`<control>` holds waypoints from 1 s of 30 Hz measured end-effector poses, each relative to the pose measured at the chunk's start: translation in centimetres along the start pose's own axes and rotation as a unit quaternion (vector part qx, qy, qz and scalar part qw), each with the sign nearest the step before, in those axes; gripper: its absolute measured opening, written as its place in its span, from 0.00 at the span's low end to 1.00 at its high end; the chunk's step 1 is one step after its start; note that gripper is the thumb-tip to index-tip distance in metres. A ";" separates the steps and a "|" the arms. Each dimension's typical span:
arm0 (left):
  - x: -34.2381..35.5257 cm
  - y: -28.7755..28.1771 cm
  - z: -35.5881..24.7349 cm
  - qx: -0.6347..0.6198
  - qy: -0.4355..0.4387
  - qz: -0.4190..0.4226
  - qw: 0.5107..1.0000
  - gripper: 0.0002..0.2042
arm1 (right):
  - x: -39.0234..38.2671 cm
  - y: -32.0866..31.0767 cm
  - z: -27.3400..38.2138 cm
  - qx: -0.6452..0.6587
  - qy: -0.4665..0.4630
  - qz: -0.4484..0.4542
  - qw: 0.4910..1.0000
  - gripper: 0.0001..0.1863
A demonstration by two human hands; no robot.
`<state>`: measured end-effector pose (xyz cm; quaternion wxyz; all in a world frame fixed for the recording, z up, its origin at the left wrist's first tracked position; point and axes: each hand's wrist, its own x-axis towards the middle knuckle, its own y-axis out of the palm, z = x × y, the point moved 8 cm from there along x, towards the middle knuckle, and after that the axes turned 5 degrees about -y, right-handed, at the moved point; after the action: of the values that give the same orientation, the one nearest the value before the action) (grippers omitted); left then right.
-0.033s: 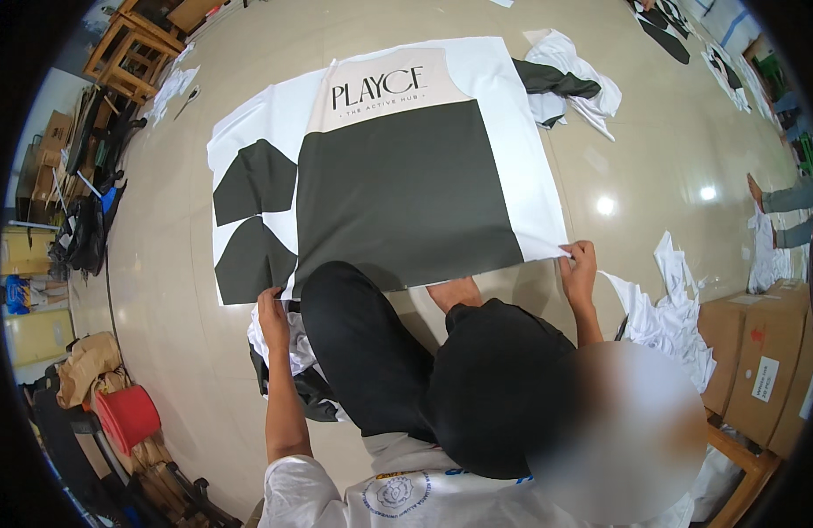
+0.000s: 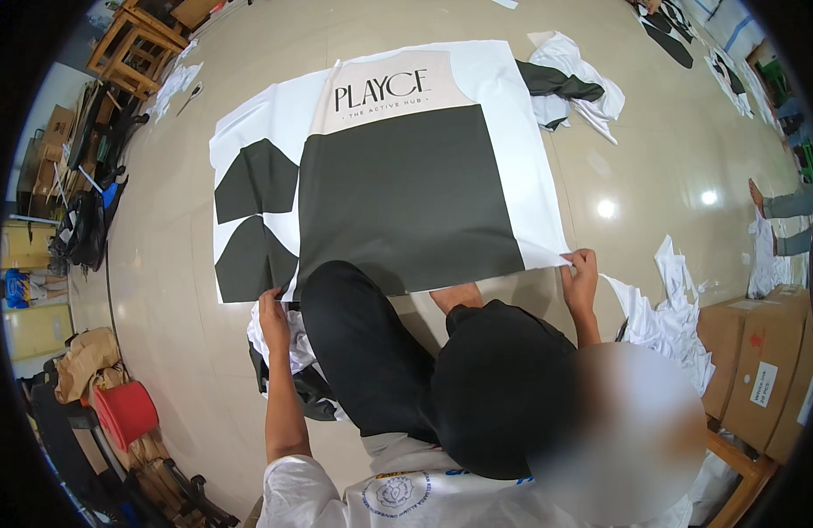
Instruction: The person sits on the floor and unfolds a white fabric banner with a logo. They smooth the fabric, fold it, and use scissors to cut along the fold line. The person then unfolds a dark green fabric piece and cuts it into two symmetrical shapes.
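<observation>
A large printed fabric sheet (image 2: 406, 194) lies spread on the floor before me. It is white with a big dark grey panel, a pale pink top section with lettering, and two dark angular shapes on its left side. My left hand (image 2: 273, 319) pinches the near edge by the lower dark shape. At the near right corner, my right hand (image 2: 581, 275) grips the white margin between thumb and fingers. Part of the near edge is hidden behind my bent knee in black trousers (image 2: 358, 339).
White fabric scraps (image 2: 670, 308) lie to the right, beside cardboard boxes (image 2: 754, 361). A white and dark cloth bundle (image 2: 569, 84) sits beyond the sheet's far right corner. Scissors (image 2: 190, 99) rest at the far left. A red round container (image 2: 126, 414) stands at left. Another person's feet (image 2: 758, 198) show at right.
</observation>
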<state>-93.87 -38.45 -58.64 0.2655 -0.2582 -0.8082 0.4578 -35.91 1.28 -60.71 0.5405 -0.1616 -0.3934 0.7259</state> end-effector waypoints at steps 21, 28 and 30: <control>11.5 -1.5 -1.7 0.035 0.091 -0.019 0.995 0.12 | 8.6 0.4 -1.4 0.177 0.046 0.013 0.983 0.11; 24.4 2.8 -3.5 0.020 0.071 0.010 0.997 0.09 | 22.0 6.9 -1.9 0.115 0.024 -0.040 0.992 0.12; 26.4 4.9 -3.4 0.019 0.062 0.032 0.997 0.08 | 24.1 8.9 -3.0 0.093 0.051 -0.025 0.994 0.12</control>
<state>-109.86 -16.76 -56.39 0.3049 -0.3070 -0.7725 0.4648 -48.50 23.53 -64.66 0.5905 -0.1377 -0.3003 0.7363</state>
